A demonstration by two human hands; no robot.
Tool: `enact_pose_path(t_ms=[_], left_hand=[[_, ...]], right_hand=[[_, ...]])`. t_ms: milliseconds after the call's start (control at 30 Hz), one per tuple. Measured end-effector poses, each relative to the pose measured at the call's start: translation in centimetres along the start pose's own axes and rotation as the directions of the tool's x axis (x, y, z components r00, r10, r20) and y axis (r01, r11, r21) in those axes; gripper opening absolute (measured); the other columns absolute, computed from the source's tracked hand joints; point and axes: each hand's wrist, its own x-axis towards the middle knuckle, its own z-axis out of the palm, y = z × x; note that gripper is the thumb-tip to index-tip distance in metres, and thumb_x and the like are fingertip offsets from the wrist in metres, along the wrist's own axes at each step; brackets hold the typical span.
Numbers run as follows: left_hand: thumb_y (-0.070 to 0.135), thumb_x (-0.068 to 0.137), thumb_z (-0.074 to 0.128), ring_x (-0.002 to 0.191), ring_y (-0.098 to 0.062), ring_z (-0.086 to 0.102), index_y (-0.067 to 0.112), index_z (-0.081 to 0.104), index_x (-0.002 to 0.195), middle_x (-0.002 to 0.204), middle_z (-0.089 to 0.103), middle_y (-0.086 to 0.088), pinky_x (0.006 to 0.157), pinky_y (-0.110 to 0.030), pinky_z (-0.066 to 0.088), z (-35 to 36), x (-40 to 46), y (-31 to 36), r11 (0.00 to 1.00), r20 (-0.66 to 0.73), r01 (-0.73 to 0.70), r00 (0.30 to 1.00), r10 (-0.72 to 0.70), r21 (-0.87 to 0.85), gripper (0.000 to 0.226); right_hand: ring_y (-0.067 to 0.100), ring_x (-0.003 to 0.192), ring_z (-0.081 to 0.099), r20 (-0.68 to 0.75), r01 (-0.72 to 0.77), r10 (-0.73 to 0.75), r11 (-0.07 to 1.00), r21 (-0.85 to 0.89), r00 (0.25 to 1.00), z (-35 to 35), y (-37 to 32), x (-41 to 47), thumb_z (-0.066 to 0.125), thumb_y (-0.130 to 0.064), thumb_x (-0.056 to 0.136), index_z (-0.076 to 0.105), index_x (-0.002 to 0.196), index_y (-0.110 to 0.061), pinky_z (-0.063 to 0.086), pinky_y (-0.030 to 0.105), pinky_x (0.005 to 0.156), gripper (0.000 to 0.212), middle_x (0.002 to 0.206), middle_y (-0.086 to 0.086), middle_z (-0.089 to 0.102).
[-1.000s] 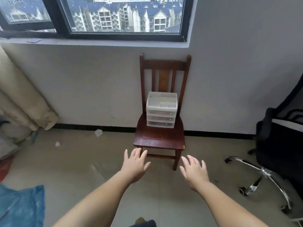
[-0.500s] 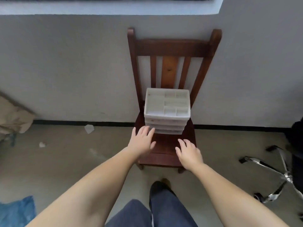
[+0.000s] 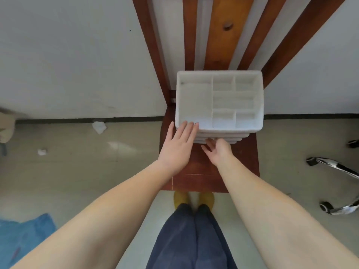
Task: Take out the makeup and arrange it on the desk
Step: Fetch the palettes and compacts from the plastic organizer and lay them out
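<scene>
A white plastic makeup organizer (image 3: 219,100) with drawers below and a divided top tray stands at the back of a dark wooden chair (image 3: 209,171). Its top compartments look bare; no makeup shows. My left hand (image 3: 177,147) lies flat with straight fingers, the fingertips touching the organizer's front left corner. My right hand (image 3: 217,150) reaches in under the front of the drawers, fingers partly hidden against the lowest drawer front. Whether it grips anything cannot be seen.
The chair stands against a white wall. Crumpled paper scraps (image 3: 99,126) lie on the tiled floor to the left, a blue cloth (image 3: 23,235) at lower left. A chrome office-chair base (image 3: 338,183) sits at the right. My legs and yellow shoes (image 3: 193,199) stand before the seat.
I have stepped up close to the chair and now look down on it. Both hands went forward from mid-air to the organizer's front; the left now touches its corner.
</scene>
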Motion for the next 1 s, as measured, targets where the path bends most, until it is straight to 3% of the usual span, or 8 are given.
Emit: enact_pose_path(t_ms=[233, 333, 433, 533, 700, 800, 900, 1000], left_hand=[[0.009, 0.075, 0.056, 0.087, -0.028, 0.062, 0.018, 0.065, 0.111, 0.105, 0.065, -0.006, 0.096, -0.048, 0.044, 0.1, 3.0, -1.9, 0.998, -0.242, -0.057, 0.969, 0.047, -0.032, 0.039], [0.004, 0.064, 0.071, 0.077, -0.029, 0.062, 0.021, 0.070, 0.101, 0.092, 0.064, -0.007, 0.092, -0.049, 0.044, -0.5, 3.7, -2.2, 0.996, -0.238, -0.074, 0.969, 0.062, -0.040, 0.040], [0.001, 0.060, 0.076, 0.071, -0.028, 0.059, 0.021, 0.071, 0.100, 0.079, 0.060, -0.004, 0.091, -0.048, 0.045, -0.6, 3.6, -2.2, 0.997, -0.235, -0.061, 0.971, 0.050, -0.040, 0.045], [-0.002, 0.059, 0.076, 0.069, -0.028, 0.058, 0.020, 0.072, 0.100, 0.076, 0.059, -0.005, 0.092, -0.050, 0.045, -0.9, 3.6, -2.1, 0.998, -0.195, -0.048, 0.980, 0.037, -0.050, 0.046], [0.003, 0.071, 0.074, 0.075, -0.029, 0.058, 0.019, 0.070, 0.104, 0.082, 0.060, -0.006, 0.099, -0.059, 0.038, -0.3, 3.5, -2.0, 0.995, -0.257, -0.052, 0.966, 0.028, -0.087, 0.036], [0.012, 0.084, 0.059, 0.095, -0.031, 0.055, 0.013, 0.058, 0.120, 0.103, 0.059, -0.012, 0.104, -0.059, 0.030, 0.3, 2.5, -1.6, 0.994, -0.333, -0.025, 0.943, -0.013, -0.110, 0.036], [0.012, 0.083, 0.050, 0.088, -0.030, 0.050, 0.007, 0.057, 0.107, 0.100, 0.058, -0.014, 0.087, -0.045, 0.041, 2.1, -0.8, -0.5, 0.970, -0.383, -0.205, 0.913, 0.141, -0.133, 0.025], [0.009, 0.082, 0.048, 0.080, -0.032, 0.058, 0.006, 0.060, 0.101, 0.094, 0.059, -0.013, 0.065, -0.037, 0.047, 4.4, -2.0, 1.3, 0.913, -0.045, -0.326, 0.944, 0.326, -0.244, 0.023]], right_hand=[[0.025, 0.102, 0.057, -0.003, -0.056, 0.058, 0.974, 0.221, 0.998, 0.5, 0.7, 1.2, 0.027, 0.004, 0.095, 0.055, 0.102, -0.002, 0.046, 0.045, 0.087, 0.029, 0.117, 0.014, 0.055], [0.029, 0.109, 0.056, -0.061, -0.072, 0.088, 0.971, 0.229, 0.994, -0.3, 1.6, 1.0, 0.023, 0.009, 0.092, 0.053, 0.105, 0.000, 0.048, 0.047, 0.087, 0.034, 0.108, 0.017, 0.056], [0.035, 0.124, 0.047, -0.099, -0.102, 0.134, 0.955, 0.278, 0.986, -2.4, 3.8, -0.1, 0.018, 0.015, 0.086, 0.048, 0.120, 0.000, 0.044, 0.050, 0.098, 0.047, 0.123, 0.023, 0.051], [0.036, 0.128, 0.044, -0.108, -0.142, 0.182, 0.941, 0.308, 0.977, -5.1, 6.3, -1.5, 0.019, 0.014, 0.087, 0.051, 0.099, 0.000, 0.041, 0.050, 0.101, 0.036, 0.135, 0.025, 0.045], [0.035, 0.128, 0.046, -0.041, -0.207, 0.219, 0.958, 0.199, 0.975, -8.0, 7.1, -3.1, 0.021, 0.011, 0.094, 0.042, 0.131, 0.000, 0.042, 0.047, 0.098, 0.044, 0.138, 0.022, 0.045], [0.030, 0.111, 0.059, 0.029, -0.264, 0.277, 0.940, -0.217, 0.961, -8.5, 5.2, -4.5, 0.030, 0.002, 0.098, 0.043, 0.132, 0.004, 0.051, 0.039, 0.088, 0.036, 0.120, 0.020, 0.059], [0.016, 0.080, 0.067, 0.102, 0.017, 0.102, 0.620, -0.785, 0.990, -8.4, 1.7, -5.9, 0.033, -0.006, 0.099, 0.057, 0.114, 0.001, 0.056, 0.024, 0.065, 0.029, 0.093, 0.009, 0.068], [0.013, 0.087, 0.062, 0.307, 0.370, -0.260, 0.241, -0.897, 0.915, -7.5, -0.9, -5.2, 0.040, -0.010, 0.097, 0.059, 0.110, -0.011, 0.055, 0.029, 0.079, 0.023, 0.103, 0.003, 0.064]])
